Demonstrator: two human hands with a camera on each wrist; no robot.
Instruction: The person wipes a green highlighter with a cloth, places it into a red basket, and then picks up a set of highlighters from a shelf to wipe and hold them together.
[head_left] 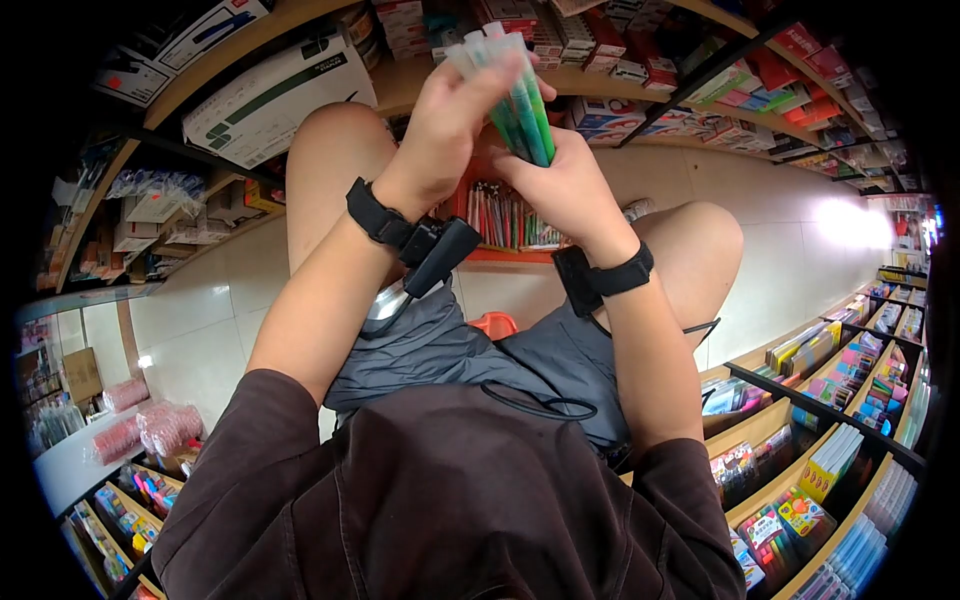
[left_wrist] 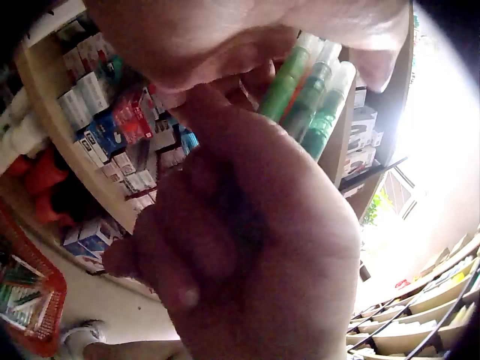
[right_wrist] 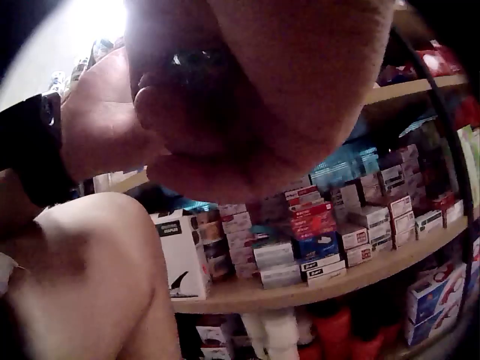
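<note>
Several green markers (head_left: 540,130) with clear caps stand in a bundle, caps upward, between my two hands in the head view. My right hand (head_left: 570,185) grips their lower ends, its thumb laid across the barrels. Up at the caps, my left hand (head_left: 440,130) holds the bundle between thumb and fingers, slightly blurred. The left wrist view shows the green barrels (left_wrist: 319,112) rising behind the right hand (left_wrist: 262,217), with the left hand (left_wrist: 247,37) above. My right hand (right_wrist: 255,127) hides the markers in the right wrist view.
Below the hands stands a red basket (left_wrist: 52,319) holding many pens or pencils (head_left: 510,215). Shelves of small boxes (head_left: 600,45) run in front, with a large white box (head_left: 285,95) at left. Bare knees (head_left: 705,235) flank the hands. Stationery racks (head_left: 810,455) line the right side.
</note>
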